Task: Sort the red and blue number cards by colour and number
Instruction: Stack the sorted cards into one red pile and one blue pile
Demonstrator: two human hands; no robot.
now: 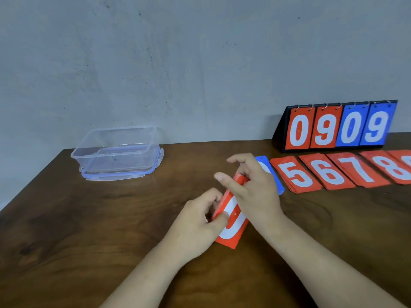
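My left hand [200, 221] grips a stack of red number cards [231, 227] at mid-table, thumb pressed on the top card's white digit, which looks like a 0. My right hand [251, 187] pinches the far end of the same stack, index finger and thumb raised. Behind my right hand lies a blue card [274, 176], its number mostly hidden. To the right, red piles lie in a row showing 5 [295, 174], 6 [329, 172], 7 [358, 168] and 8 [393, 166].
A black flip scoreboard [338, 127] reading 0 9 in red and 0 9 in blue stands at the back right against the wall. A clear plastic box [115, 147] sits on its blue-rimmed lid at the back left of the brown wooden table [89, 218].
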